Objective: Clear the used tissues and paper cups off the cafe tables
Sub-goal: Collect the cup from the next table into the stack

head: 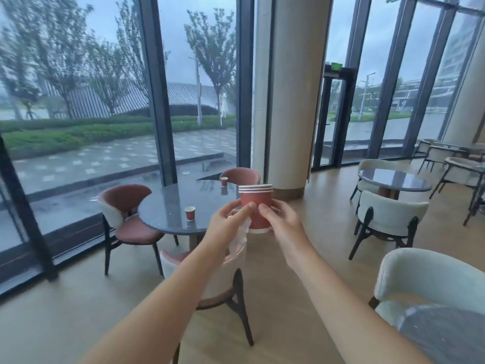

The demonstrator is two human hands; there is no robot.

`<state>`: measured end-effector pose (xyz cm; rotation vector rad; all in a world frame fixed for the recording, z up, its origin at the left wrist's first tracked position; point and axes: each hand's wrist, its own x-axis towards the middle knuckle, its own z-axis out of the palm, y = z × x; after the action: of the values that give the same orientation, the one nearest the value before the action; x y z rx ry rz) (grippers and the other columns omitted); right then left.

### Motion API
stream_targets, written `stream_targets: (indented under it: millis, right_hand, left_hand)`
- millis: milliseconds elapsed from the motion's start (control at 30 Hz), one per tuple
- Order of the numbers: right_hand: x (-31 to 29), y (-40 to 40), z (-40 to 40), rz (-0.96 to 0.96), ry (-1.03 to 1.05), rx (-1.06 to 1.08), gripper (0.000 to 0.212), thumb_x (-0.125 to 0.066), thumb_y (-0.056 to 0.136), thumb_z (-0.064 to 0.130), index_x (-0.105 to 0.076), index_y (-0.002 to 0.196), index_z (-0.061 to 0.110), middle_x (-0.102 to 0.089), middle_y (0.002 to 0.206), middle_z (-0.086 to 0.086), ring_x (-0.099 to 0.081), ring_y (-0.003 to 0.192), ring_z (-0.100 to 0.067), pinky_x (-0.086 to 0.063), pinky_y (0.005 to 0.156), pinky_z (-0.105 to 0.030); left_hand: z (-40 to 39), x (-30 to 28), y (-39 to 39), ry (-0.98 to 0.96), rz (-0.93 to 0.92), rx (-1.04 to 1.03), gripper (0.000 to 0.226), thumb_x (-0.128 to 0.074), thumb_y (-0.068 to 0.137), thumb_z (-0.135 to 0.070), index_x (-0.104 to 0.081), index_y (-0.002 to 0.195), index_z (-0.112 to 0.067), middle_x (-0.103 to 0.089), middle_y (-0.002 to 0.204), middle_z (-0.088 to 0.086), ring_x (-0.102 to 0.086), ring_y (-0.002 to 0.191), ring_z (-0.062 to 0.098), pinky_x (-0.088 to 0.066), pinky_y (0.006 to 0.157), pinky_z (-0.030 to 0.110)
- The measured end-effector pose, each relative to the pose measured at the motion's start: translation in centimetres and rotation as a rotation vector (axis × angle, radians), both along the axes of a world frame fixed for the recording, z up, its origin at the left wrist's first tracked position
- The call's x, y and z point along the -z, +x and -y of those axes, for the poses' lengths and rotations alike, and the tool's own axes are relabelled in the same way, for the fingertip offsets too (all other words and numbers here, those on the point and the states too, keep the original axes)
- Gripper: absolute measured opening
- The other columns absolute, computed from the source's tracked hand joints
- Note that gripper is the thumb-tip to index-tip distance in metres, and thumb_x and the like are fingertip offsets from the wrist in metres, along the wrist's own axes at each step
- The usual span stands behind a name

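A stack of red paper cups (256, 199) with white rims is held upright in front of me, above the floor. My left hand (229, 220) grips its left side and also pinches a crumpled white tissue (240, 239) that hangs down. My right hand (279, 219) grips the stack's right side. Beyond the hands stands a round grey table (168, 206) with two single red cups on it: one (189, 212) near its front edge, another (223, 181) at its far right.
Pink chairs (123, 214) surround the grey table, one (223, 279) right under my forearms. White chairs (388, 216) and another round table (393, 179) stand at right, a third table (443, 334) at bottom right. A thick pillar (288, 101) and glass walls lie ahead.
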<state>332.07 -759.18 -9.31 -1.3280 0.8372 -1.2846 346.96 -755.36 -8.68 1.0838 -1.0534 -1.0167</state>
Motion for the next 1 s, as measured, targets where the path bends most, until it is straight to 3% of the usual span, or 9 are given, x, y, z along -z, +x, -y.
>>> stream_targets:
  millis: [100, 200, 333, 467, 633, 767, 833, 1000]
  right_hand:
    - [-0.2, 2.9, -0.2, -0.016, -0.023, -0.087, 0.06, -0.077, 0.071, 0.057, -0.067, 0.123, 0.029, -0.078, 0.112, 0.005, -0.076, 0.103, -0.017, -0.06, 0.088, -0.036]
    - [0.0, 4.6, -0.4, -0.013, -0.035, -0.142, 0.057, -0.077, 0.072, 0.055, -0.069, 0.121, 0.029, -0.079, 0.11, 0.005, -0.076, 0.102, -0.015, -0.06, 0.087, -0.034]
    - [0.3, 5.3, -0.7, -0.035, -0.034, -0.193, 0.044, -0.074, 0.081, 0.051, -0.069, 0.12, 0.031, -0.078, 0.11, 0.006, -0.075, 0.103, -0.016, -0.06, 0.091, -0.04]
    - [0.2, 4.9, -0.7, -0.017, -0.041, -0.209, 0.043, -0.074, 0.081, 0.049, -0.069, 0.119, 0.03, -0.079, 0.108, 0.007, -0.076, 0.1, -0.014, -0.06, 0.089, -0.036]
    - [0.9, 4.9, -0.1, -0.04, -0.033, -0.23, 0.034, -0.073, 0.088, 0.045, -0.069, 0.12, 0.032, -0.078, 0.111, 0.006, -0.075, 0.105, -0.019, -0.059, 0.092, -0.04]
    - [2.0, 6.9, 0.7, -0.058, -0.012, -0.241, 0.024, -0.071, 0.092, 0.043, -0.069, 0.115, 0.037, -0.079, 0.103, 0.014, -0.075, 0.101, -0.015, -0.061, 0.085, -0.035]
    - [2.4, 8.4, 1.4, -0.043, 0.017, -0.251, 0.023, -0.07, 0.094, 0.038, -0.069, 0.116, 0.033, -0.079, 0.103, 0.012, -0.076, 0.1, -0.015, -0.062, 0.089, -0.04]
    - [3.0, 13.5, 4.5, -0.109, 0.012, -0.263, 0.025, -0.07, 0.091, 0.048, -0.067, 0.115, 0.04, -0.077, 0.103, 0.019, -0.072, 0.103, -0.012, -0.057, 0.1, -0.047]
  left_hand:
    - [-1.3, -0.7, 2.7, -0.008, 0.023, -0.081, 0.034, -0.079, 0.089, -0.046, -0.074, 0.118, -0.029, -0.083, 0.102, 0.001, -0.08, 0.095, 0.018, -0.061, 0.09, 0.039]
    - [-2.5, -0.5, 4.2, -0.02, 0.046, -0.13, 0.036, -0.077, 0.088, -0.051, -0.073, 0.12, -0.033, -0.083, 0.099, -0.005, -0.08, 0.089, 0.011, -0.059, 0.081, 0.031]
    - [-3.1, 0.2, 4.9, -0.023, 0.047, -0.184, 0.043, -0.079, 0.086, -0.053, -0.073, 0.123, -0.032, -0.083, 0.105, -0.003, -0.079, 0.096, 0.013, -0.06, 0.086, 0.033]
    - [-3.2, 0.3, 4.5, -0.028, 0.042, -0.185, 0.04, -0.079, 0.085, -0.053, -0.074, 0.12, -0.033, -0.083, 0.099, -0.009, -0.079, 0.089, 0.006, -0.058, 0.066, 0.016]
    - [-2.8, 1.0, 4.3, -0.013, 0.043, -0.223, 0.065, -0.082, 0.066, -0.067, -0.074, 0.122, -0.033, -0.082, 0.106, -0.003, -0.078, 0.101, 0.017, -0.059, 0.09, 0.038]
    - [-2.3, 2.2, 6.2, 0.023, 0.034, -0.238, 0.053, -0.082, 0.071, -0.065, -0.075, 0.116, -0.038, -0.083, 0.102, -0.006, -0.08, 0.096, 0.016, -0.064, 0.078, 0.035]
    - [-1.7, 2.6, 7.8, 0.023, 0.027, -0.241, 0.044, -0.083, 0.075, -0.06, -0.077, 0.113, -0.037, -0.083, 0.103, -0.003, -0.08, 0.096, 0.016, -0.064, 0.075, 0.033]
    - [1.1, 3.5, 12.9, 0.013, 0.0, -0.252, 0.061, -0.085, 0.067, -0.061, -0.077, 0.12, -0.031, -0.082, 0.11, 0.003, -0.078, 0.106, 0.024, -0.059, 0.099, 0.049]
